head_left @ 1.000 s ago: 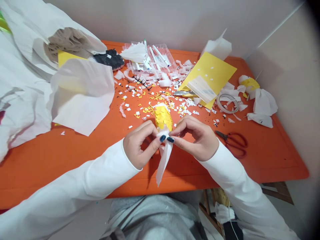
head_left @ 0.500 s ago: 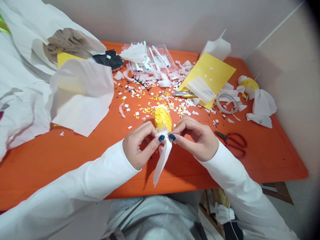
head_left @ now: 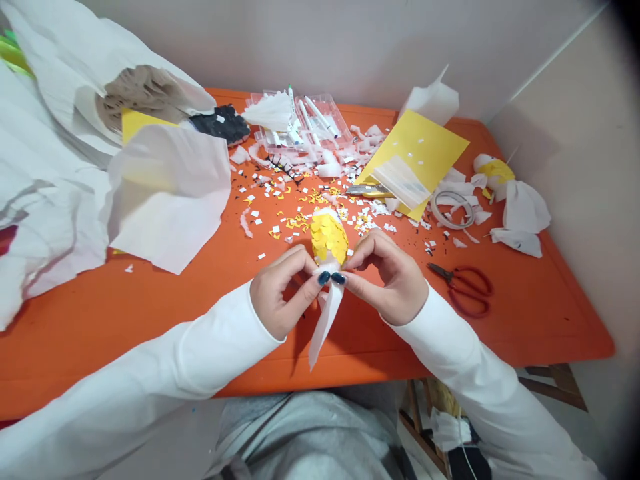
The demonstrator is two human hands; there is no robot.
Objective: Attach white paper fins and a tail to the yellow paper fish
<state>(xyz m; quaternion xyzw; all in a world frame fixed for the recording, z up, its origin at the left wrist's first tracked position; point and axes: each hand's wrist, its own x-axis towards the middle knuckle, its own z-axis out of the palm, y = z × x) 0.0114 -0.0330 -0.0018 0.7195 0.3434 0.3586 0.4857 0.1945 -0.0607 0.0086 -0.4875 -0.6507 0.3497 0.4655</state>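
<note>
The person's left hand (head_left: 281, 295) and right hand (head_left: 393, 279) pinch a white strip (head_left: 325, 327) at the lower end of a yellow-scaled piece (head_left: 329, 237), over the orange table (head_left: 165, 333). Red-handled scissors (head_left: 453, 277) lie near the right hand; beyond, a yellow sheet (head_left: 427, 137), a knife (head_left: 373, 192) and a tape roll (head_left: 435, 212) sit among paper scraps (head_left: 329, 169).

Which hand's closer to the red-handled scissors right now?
Right. The right hand is just left of the red-handled scissors, not touching them; the left hand is farther off, beyond the right.
</note>
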